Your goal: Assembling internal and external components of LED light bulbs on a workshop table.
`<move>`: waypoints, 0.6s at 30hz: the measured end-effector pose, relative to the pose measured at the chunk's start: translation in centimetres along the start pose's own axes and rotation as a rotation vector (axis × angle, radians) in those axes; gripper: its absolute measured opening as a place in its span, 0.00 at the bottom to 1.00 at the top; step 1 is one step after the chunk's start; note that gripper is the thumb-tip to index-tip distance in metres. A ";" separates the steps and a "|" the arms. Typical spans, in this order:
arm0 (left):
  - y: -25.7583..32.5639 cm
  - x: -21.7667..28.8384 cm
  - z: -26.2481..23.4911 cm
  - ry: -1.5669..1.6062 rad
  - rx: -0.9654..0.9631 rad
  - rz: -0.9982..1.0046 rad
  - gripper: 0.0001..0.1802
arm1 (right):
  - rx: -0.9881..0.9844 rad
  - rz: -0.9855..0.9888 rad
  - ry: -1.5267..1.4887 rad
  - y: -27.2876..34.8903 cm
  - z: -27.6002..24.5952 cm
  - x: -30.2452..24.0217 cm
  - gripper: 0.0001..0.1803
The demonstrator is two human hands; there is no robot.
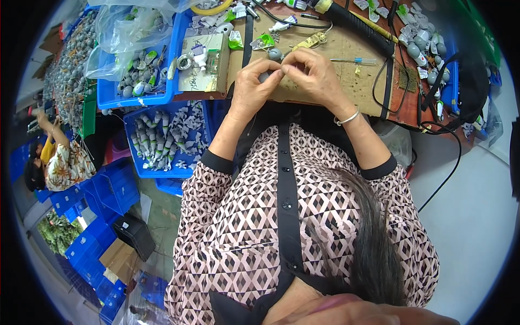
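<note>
Over the cardboard-covered bench, my left hand [253, 85] and my right hand [315, 78] meet fingertip to fingertip. Both are closed in a pinch. A bit of a grey rounded part [264, 77] shows between the thumb and fingers of my left hand. What the right fingertips pinch is too small or hidden to make out. Just beyond the fingers lies another grey rounded part [275, 54]. Close by are a yellow-taped piece [311, 40] and a bright green plastic piece [262, 41]. A thin rod with a blue end [355, 61] lies right of my right hand.
A box with a white top [189, 76] stands left of my hands, beside a blue tray [135, 101] of grey parts. Below hangs a blue bin [142, 172]. A black tube [360, 30], cables and a parts pile [425, 46] are rightward. Another person [62, 160] is far left.
</note>
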State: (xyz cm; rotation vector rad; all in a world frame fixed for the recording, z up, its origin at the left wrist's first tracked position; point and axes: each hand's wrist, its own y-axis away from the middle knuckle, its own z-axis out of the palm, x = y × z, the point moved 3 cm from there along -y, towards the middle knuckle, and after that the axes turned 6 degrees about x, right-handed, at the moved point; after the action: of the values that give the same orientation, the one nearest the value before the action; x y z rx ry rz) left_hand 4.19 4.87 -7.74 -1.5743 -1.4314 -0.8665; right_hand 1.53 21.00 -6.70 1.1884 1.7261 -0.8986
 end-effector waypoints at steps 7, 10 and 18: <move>-0.4 -1.3 -0.3 0.449 -0.147 -0.455 0.09 | 0.069 -0.244 0.055 -1.0 -0.5 0.7 0.09; -0.1 -1.0 -0.3 0.467 -0.140 -0.387 0.08 | 0.041 -0.212 0.092 -1.0 -0.8 -0.5 0.09; 0.8 -0.9 0.1 0.433 0.092 -0.263 0.07 | 0.012 -0.077 0.003 0.6 0.5 0.0 0.08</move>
State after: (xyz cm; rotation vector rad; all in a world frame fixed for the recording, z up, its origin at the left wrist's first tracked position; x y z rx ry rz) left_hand 4.89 4.54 -8.70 -1.0592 -1.3510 -1.1940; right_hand 2.19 20.70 -6.99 1.1384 1.7817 -0.9541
